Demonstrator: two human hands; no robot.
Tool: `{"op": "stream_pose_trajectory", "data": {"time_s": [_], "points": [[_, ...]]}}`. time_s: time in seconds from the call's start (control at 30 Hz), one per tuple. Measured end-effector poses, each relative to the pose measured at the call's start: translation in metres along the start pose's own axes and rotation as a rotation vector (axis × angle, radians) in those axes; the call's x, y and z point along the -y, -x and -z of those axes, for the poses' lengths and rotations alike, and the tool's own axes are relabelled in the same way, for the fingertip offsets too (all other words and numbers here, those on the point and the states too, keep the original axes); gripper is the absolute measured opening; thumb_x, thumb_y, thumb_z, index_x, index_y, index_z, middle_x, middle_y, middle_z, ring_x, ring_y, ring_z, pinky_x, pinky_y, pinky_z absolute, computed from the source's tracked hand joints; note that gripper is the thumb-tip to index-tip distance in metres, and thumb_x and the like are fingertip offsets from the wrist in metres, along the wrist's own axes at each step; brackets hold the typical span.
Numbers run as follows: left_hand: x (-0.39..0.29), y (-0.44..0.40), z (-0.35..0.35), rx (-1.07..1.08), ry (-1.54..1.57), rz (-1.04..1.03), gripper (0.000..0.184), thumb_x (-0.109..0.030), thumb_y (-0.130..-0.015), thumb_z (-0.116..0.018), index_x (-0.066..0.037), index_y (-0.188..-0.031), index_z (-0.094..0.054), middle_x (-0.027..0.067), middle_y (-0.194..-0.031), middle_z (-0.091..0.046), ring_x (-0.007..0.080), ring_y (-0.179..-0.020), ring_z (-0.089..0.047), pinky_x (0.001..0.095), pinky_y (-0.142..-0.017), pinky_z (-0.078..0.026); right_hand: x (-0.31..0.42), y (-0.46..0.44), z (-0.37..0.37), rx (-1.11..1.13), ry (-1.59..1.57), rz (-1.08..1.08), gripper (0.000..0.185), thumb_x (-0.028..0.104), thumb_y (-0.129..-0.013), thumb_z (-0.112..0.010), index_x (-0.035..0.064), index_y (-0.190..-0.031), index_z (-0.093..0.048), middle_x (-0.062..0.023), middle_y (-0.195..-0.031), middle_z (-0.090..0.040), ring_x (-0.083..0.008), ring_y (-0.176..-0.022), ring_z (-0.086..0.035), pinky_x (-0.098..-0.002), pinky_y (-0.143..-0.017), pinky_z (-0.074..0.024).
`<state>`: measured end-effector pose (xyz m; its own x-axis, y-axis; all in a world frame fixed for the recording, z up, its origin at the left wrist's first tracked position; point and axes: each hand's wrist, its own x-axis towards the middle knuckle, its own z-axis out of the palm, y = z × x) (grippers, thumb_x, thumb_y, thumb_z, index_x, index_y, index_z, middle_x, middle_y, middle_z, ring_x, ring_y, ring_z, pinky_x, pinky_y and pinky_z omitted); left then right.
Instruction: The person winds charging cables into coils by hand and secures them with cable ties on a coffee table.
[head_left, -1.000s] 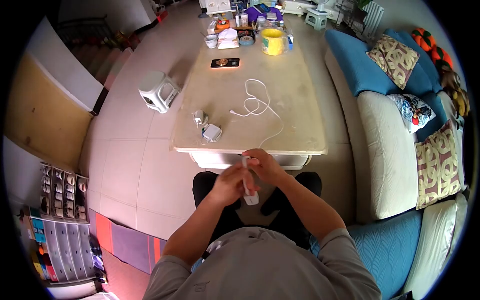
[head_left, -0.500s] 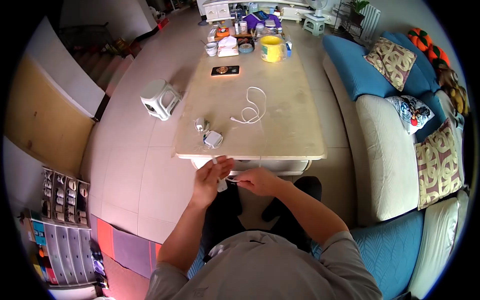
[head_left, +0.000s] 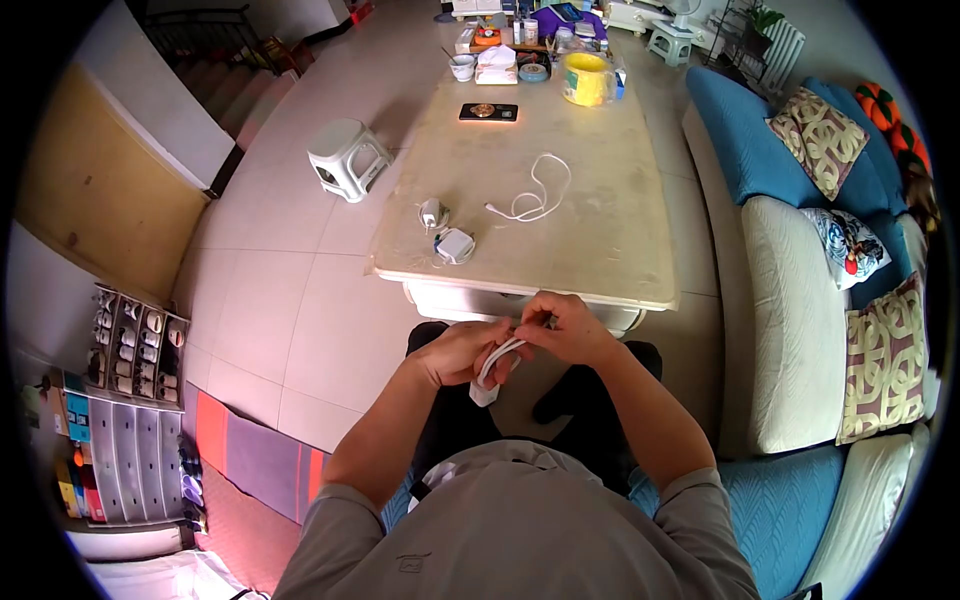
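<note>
My left hand (head_left: 462, 353) is closed around a white charger (head_left: 484, 394), whose block sticks out below the fingers. Loops of white cable (head_left: 500, 353) lie across that palm. My right hand (head_left: 566, 330) pinches the cable beside the left fingers, just in front of the table edge. On the table (head_left: 610, 240), two more white chargers with wound cables, a smaller one (head_left: 431, 213) and a larger one (head_left: 455, 246), sit near the front left. A loose white cable (head_left: 540, 208) curls in the middle.
Farther back lie a dark phone (head_left: 488, 112), a tissue box (head_left: 496, 68), a bowl (head_left: 462, 68) and a yellow roll in plastic (head_left: 587, 80). A white stool (head_left: 348, 158) stands left of the table. A blue and cream sofa (head_left: 790, 330) runs along the right.
Both hands have moved right and come together. The left hand has turned and closed around the charger, and the cable now loops over its palm. The camera view has shifted.
</note>
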<state>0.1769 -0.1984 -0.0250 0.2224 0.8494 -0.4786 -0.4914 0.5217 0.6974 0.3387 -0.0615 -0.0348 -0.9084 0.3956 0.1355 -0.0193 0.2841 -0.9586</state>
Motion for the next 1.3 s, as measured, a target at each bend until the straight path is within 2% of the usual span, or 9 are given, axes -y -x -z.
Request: {"op": "stream_pose_trajectory", "data": {"time_s": [0.13, 0.27, 0.37, 0.4, 0.5, 0.63, 0.9, 1.03, 1.3], "points": [[0.010, 0.009, 0.009, 0.179, 0.113, -0.256, 0.046, -0.027, -0.097, -0.041, 0.009, -0.124, -0.049, 0.0033, -0.052, -0.046, 0.0129, -0.039, -0.040, 0.0249, -0.040, -0.034, -0.011, 0.001, -0.002, -0.056, 0.006, -0.011, 0.017, 0.018, -0.087, -0.064, 0.0014, -0.087, -0.061, -0.0058, -0.075, -0.063, -0.0133, -0.068, -0.057, -0.0275, -0.063, -0.0467], [0.019, 0.014, 0.023, 0.434, 0.401, -0.511, 0.048, -0.021, -0.097, -0.042, 0.008, -0.135, -0.037, 0.0041, -0.063, -0.053, 0.0158, -0.053, -0.051, 0.0267, -0.056, -0.044, -0.034, 0.002, -0.015, -0.125, 0.037, -0.063, 0.020, 0.019, -0.088, -0.062, -0.0003, -0.090, -0.061, -0.0100, -0.076, -0.062, -0.0174, -0.069, -0.058, -0.0301, -0.064, -0.0465], [0.018, 0.012, 0.013, 0.283, 0.520, -0.745, 0.045, -0.017, -0.096, -0.045, 0.003, -0.135, -0.038, 0.0036, -0.069, -0.056, 0.0195, -0.063, -0.058, 0.0314, -0.067, -0.049, -0.054, -0.002, -0.025, -0.146, 0.177, 0.010, 0.019, 0.019, -0.088, -0.059, 0.0000, -0.092, -0.061, -0.0162, -0.075, -0.061, -0.0282, -0.069, -0.060, -0.0362, -0.063, -0.0470], [0.013, 0.012, 0.014, 0.310, 0.640, -0.756, 0.045, -0.013, -0.095, -0.047, 0.000, -0.137, -0.038, 0.0058, -0.088, -0.064, 0.0242, -0.086, -0.064, 0.0364, -0.083, -0.050, -0.054, -0.003, -0.030, -0.163, 0.199, 0.044, 0.018, 0.018, -0.089, -0.058, 0.0004, -0.093, -0.060, -0.0165, -0.074, -0.061, -0.0302, -0.069, -0.061, -0.0371, -0.063, -0.0471], [-0.001, 0.009, 0.007, 0.071, 0.635, -0.866, 0.045, -0.010, -0.094, -0.046, -0.004, -0.138, -0.037, 0.0088, -0.108, -0.065, 0.0266, -0.103, -0.062, 0.0399, -0.094, -0.046, -0.062, 0.000, -0.038, -0.185, 0.167, 0.021, 0.017, 0.017, -0.090, -0.055, 0.0014, -0.095, -0.059, -0.0164, -0.072, -0.061, -0.0334, -0.069, -0.061, -0.0394, -0.062, -0.0470], [0.012, -0.007, 0.020, -0.053, 0.342, -0.845, 0.046, -0.003, -0.095, -0.040, -0.010, -0.140, -0.035, 0.0161, -0.122, -0.058, 0.0307, -0.116, -0.054, 0.0434, -0.102, -0.040, -0.058, 0.006, -0.040, -0.229, 0.113, -0.106, 0.015, 0.017, -0.091, -0.054, 0.0031, -0.095, -0.058, -0.0157, -0.070, -0.060, -0.0325, -0.066, -0.061, -0.0390, -0.061, -0.0466], [0.010, -0.014, 0.028, -0.045, 0.567, -0.714, 0.041, -0.004, -0.095, -0.037, -0.009, -0.136, -0.037, 0.0145, -0.120, -0.059, 0.0337, -0.116, -0.054, 0.0442, -0.101, -0.042, -0.050, 0.015, -0.030, -0.250, 0.141, -0.048, 0.017, 0.014, -0.090, -0.058, 0.0022, -0.101, -0.062, -0.0152, -0.077, -0.061, -0.0258, -0.066, -0.058, -0.0337, -0.061, -0.0453], [0.013, -0.011, 0.033, 0.223, 0.704, -0.736, 0.044, -0.015, -0.096, -0.040, -0.007, -0.139, -0.033, 0.0113, -0.115, -0.062, 0.0339, -0.116, -0.055, 0.0444, -0.102, -0.041, -0.049, 0.020, -0.031, -0.284, 0.221, 0.038, 0.019, 0.012, -0.089, -0.058, 0.0018, -0.104, -0.063, -0.0156, -0.078, -0.061, -0.0280, -0.069, -0.058, -0.0346, -0.062, -0.0453], [0.014, -0.011, 0.030, 0.416, 0.679, -0.759, 0.048, -0.024, -0.098, -0.039, -0.007, -0.142, -0.030, 0.0101, -0.115, -0.063, 0.0326, -0.114, -0.056, 0.0445, -0.101, -0.039, -0.037, 0.021, -0.032, -0.239, 0.257, 0.044, 0.019, 0.012, -0.088, -0.059, 0.0029, -0.103, -0.064, -0.0148, -0.077, -0.060, -0.0319, -0.069, -0.058, -0.0362, -0.062, -0.0448]]}}
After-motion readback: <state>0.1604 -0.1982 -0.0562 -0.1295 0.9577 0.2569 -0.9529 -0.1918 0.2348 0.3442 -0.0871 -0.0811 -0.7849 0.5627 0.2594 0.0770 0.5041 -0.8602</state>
